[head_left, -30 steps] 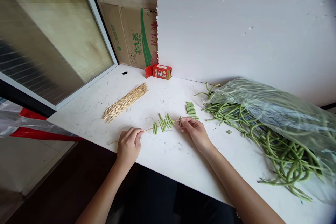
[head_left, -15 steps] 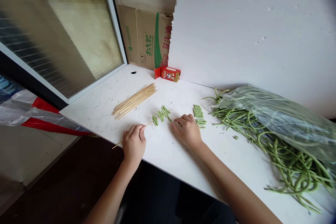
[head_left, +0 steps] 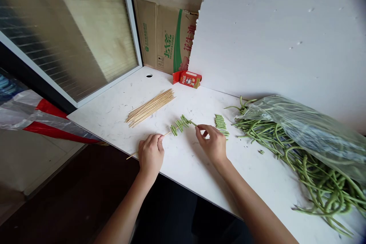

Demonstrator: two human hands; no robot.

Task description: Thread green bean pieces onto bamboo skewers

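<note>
My left hand (head_left: 151, 152) is closed around a thin wooden skewer (head_left: 167, 133) at the table's front edge, with the skewer's rear end poking out behind it. Several short green bean pieces (head_left: 179, 125) are threaded crosswise on the skewer's front part. My right hand (head_left: 213, 144) pinches one end of a bean piece (head_left: 192, 122) between thumb and fingertips, close to the skewer's tip. Whether the tip has entered that piece, I cannot tell. Just beyond the right hand lies a neat row of cut bean pieces (head_left: 220, 122), partly covered by the hand.
A bundle of skewers (head_left: 150, 107) lies behind my left hand. Long green beans (head_left: 309, 175) spill from a clear plastic bag (head_left: 303, 122) on the right. At the back stand a small red box (head_left: 189, 79), a cardboard carton (head_left: 168, 40) and a white board (head_left: 271, 38).
My right fingers have closed on the bean piece near the skewer's tip and swung its end up to the right. My left hand keeps its hold on the skewer. The view has shifted slightly.
</note>
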